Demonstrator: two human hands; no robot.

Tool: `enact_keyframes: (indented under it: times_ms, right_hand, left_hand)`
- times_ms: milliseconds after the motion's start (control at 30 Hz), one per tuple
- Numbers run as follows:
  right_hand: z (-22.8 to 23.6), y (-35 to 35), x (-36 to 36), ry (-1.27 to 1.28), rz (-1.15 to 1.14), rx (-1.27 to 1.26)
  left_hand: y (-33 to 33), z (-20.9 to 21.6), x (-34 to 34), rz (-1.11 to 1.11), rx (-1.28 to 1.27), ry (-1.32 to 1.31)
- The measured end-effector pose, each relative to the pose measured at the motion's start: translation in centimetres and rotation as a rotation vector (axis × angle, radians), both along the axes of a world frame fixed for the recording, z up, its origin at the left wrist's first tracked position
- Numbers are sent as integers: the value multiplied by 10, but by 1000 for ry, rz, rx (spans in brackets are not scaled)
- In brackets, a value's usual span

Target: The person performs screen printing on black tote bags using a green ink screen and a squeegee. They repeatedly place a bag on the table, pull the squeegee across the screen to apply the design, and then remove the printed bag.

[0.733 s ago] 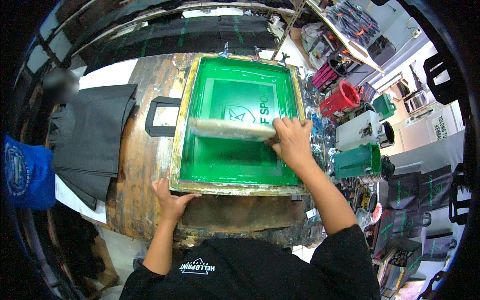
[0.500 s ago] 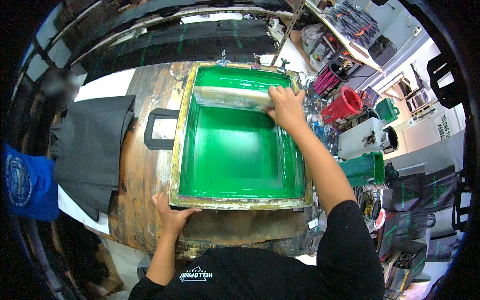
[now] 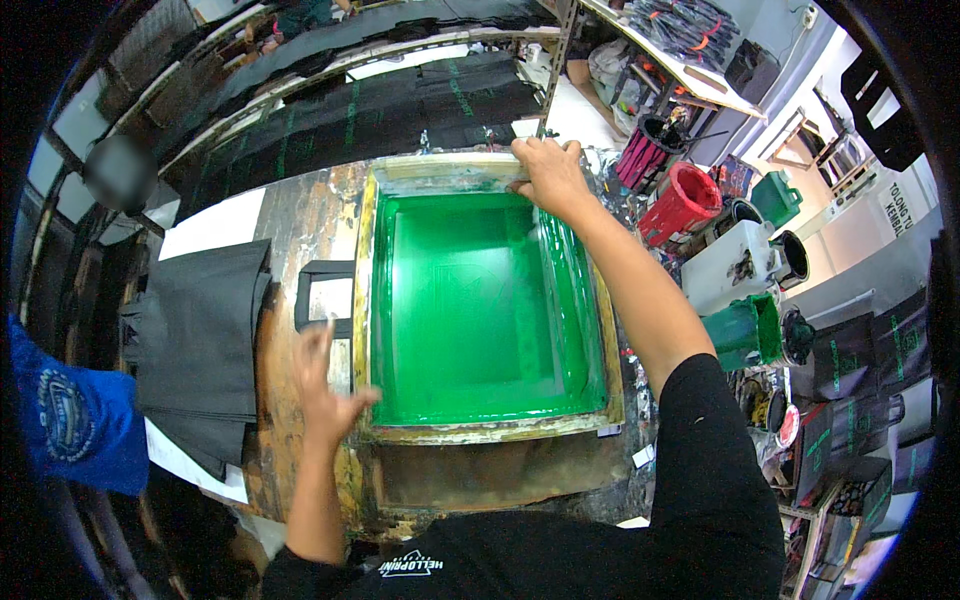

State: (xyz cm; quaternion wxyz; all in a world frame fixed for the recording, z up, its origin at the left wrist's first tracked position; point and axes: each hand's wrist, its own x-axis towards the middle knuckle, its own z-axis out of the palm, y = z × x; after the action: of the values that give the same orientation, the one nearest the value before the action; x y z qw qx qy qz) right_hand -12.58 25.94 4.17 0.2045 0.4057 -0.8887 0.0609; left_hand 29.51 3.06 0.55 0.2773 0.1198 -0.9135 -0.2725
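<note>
Has 1 stack of black cloth (image 3: 205, 355) on the tabletop (image 3: 282, 400) at left. Spreads the left hand (image 3: 330, 395) in a wide grip beside the green-inked screen (image 3: 470, 320). Holds a squeegee (image 3: 440, 180) in a narrow grip with the right hand (image 3: 555, 178), at the screen's far end. Has 1 red bucket (image 3: 682, 208) farther right.

Table: worn wood (image 3: 282, 455), blotched with dark stains.
Rack: a long metal rail (image 3: 515, 36) curving behind the table, over dark sheets (image 3: 430, 92).
Shelf: pale board (image 3: 722, 88) beside an upright post (image 3: 562, 70).
Wall: bluish grey (image 3: 772, 24), over on my right.
Doorway: brightly lit, tan floor (image 3: 815, 188), wooden furniture (image 3: 797, 145) too small to make out.
</note>
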Motion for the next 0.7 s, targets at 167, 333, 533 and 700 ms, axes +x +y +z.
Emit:
enact_keyframes:
  times_ms: [167, 333, 533, 700]
  right_hand:
    - [-15, -12, 5, 101, -4, 1]
    - [-30, -8, -1, 68, 5, 12]
    - [-29, -8, 6, 83, -34, 69]
    - [-22, 6, 38, 32, -9, 68]
  left_hand:
    - [-31, 50, -165, -67, -393, 76]
    - [-50, 12, -289, -65, -510, 12]
    - [-45, -8, -292, -17, -549, 171]
    - [-33, -13, -261, 4, -562, 125]
